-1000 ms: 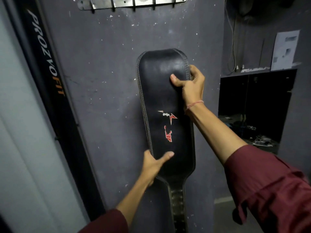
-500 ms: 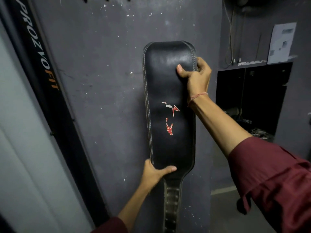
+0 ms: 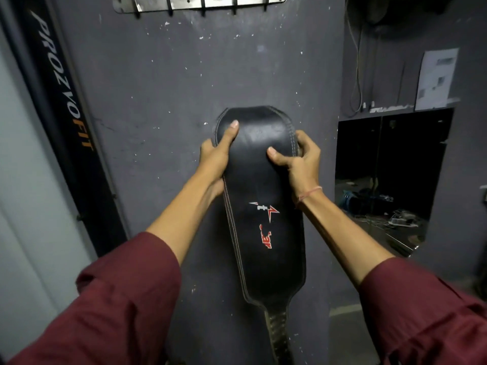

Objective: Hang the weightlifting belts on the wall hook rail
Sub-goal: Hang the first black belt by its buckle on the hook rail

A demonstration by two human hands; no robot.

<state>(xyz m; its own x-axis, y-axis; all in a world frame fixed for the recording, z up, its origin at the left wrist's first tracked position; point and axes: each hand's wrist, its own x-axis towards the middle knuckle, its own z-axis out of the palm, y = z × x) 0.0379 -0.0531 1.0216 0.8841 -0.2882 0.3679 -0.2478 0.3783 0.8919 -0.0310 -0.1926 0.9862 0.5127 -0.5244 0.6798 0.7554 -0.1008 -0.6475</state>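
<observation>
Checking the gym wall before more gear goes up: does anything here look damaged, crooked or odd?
Nothing serious. The grey wall is chipped with white flecks. The hook rail looks level and bare. The black belt, gripped near its top by the left hand and right hand, sits well below the rail, not yet hung.

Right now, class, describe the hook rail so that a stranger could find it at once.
Start at the dark grey wall and look to its top edge, above the black belt that both hands hold. The hook rail is the shiny metal strip there, the only bright fitting, with dark hooks along it.
</observation>
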